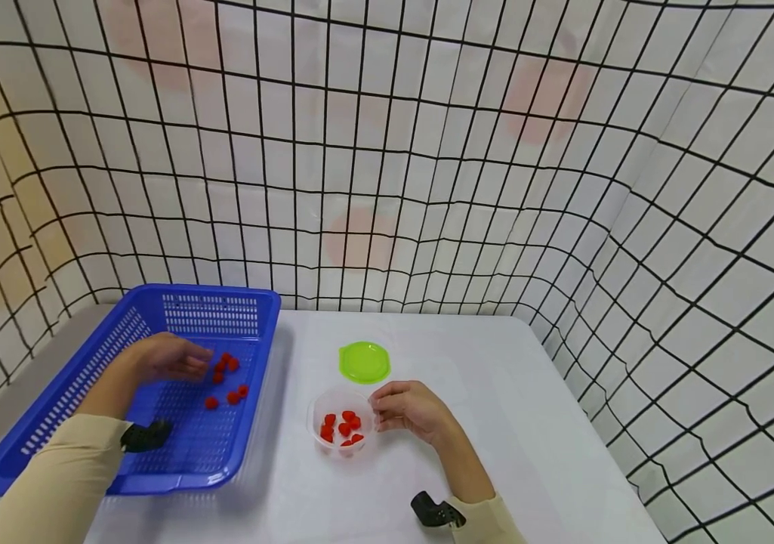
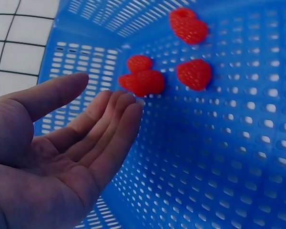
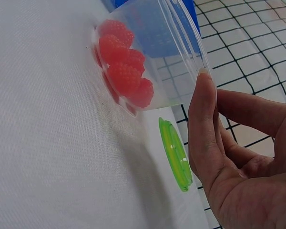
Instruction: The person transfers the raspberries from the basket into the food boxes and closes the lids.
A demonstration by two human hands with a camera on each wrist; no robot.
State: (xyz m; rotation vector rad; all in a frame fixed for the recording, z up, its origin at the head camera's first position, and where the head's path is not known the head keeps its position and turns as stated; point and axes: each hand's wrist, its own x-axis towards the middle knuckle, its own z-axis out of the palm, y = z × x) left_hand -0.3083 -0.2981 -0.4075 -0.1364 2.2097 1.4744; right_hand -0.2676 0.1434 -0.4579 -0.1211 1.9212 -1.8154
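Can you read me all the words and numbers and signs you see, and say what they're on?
None: no words, numbers or signs that I can make out.
The blue basket, clear tub and green lid show no readable writing.

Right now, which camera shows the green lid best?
The head view: the green lid shows its whole round top. The right wrist view shows it steeply angled; the left wrist view, not at all.
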